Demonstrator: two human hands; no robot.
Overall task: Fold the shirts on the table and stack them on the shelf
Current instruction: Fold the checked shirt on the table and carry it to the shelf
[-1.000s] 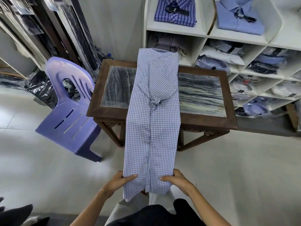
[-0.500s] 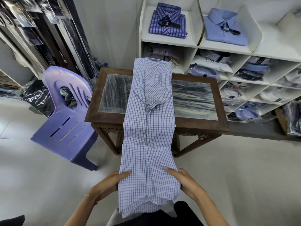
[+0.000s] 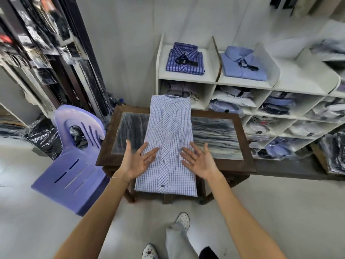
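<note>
A light blue checked shirt (image 3: 169,141) lies lengthwise across the wooden table (image 3: 242,163), its lower part folded up over the rest, button placket on top. The folded near end hangs slightly past the table's front edge. My left hand (image 3: 139,159) hovers palm up at the shirt's left side, fingers spread, holding nothing. My right hand (image 3: 198,159) is held the same way at the right side. The white shelf unit (image 3: 246,85) stands behind the table, with a folded dark blue plaid shirt (image 3: 184,59) and a folded plain blue shirt (image 3: 243,64) on its top level.
A purple plastic chair (image 3: 72,163) stands left of the table. Lower shelf cubbies hold bagged shirts (image 3: 278,105). Hanging garments in plastic (image 3: 48,53) fill the left wall. My feet and one trouser leg (image 3: 179,238) show on the pale floor below.
Both hands lifted the shirt's hanging lower end up and laid it over the part on the table, then let go. The shirt is now about half as long.
</note>
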